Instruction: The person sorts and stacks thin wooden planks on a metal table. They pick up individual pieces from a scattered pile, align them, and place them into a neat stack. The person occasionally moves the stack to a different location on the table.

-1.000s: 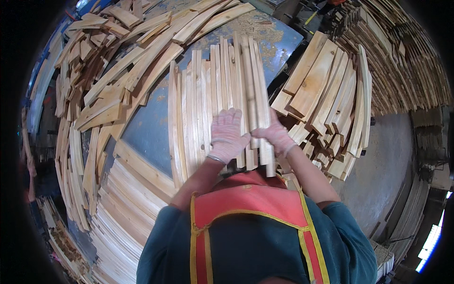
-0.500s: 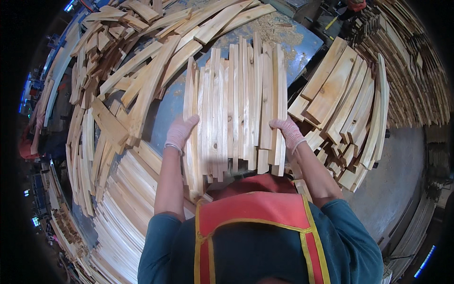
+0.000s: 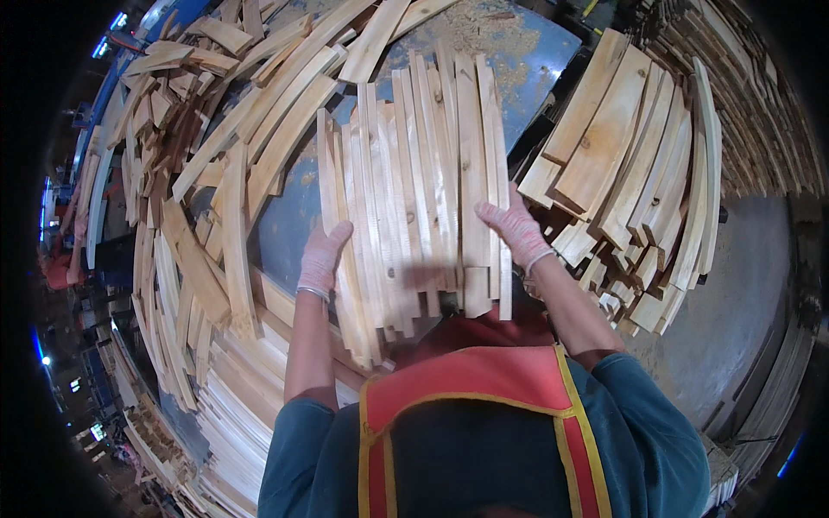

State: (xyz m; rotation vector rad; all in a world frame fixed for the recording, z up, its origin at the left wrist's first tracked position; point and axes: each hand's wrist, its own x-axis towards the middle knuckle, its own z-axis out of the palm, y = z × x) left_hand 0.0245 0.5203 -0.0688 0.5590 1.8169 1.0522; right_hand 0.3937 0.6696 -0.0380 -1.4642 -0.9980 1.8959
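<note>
A bundle of pale wooden slats [image 3: 397,190] lies side by side in front of my body, their ends uneven. My left hand [image 3: 322,257], in a light knitted glove, presses against the bundle's left edge with its thumb on top. On the opposite edge my right hand [image 3: 516,226], gloved the same way, grips the outer slats, thumb over the upper face and fingers at the side. The undersides of the slats, and any fingers beneath them, are hidden. The near ends of the slats come close to my red apron [image 3: 466,380].
Loose wooden offcuts [image 3: 224,129] lie jumbled on the blue metal table [image 3: 285,220] at the left and far side. Long slats [image 3: 250,388] lie in rows at lower left. A stack of boards [image 3: 622,147] stands right, with taller stacked lumber [image 3: 751,112] behind. Sawdust [image 3: 484,34] covers the far table.
The bundle has shifted slightly left and tilted in the view, its right side now higher. My right hand has moved up along the edge. The whole view has turned a little.
</note>
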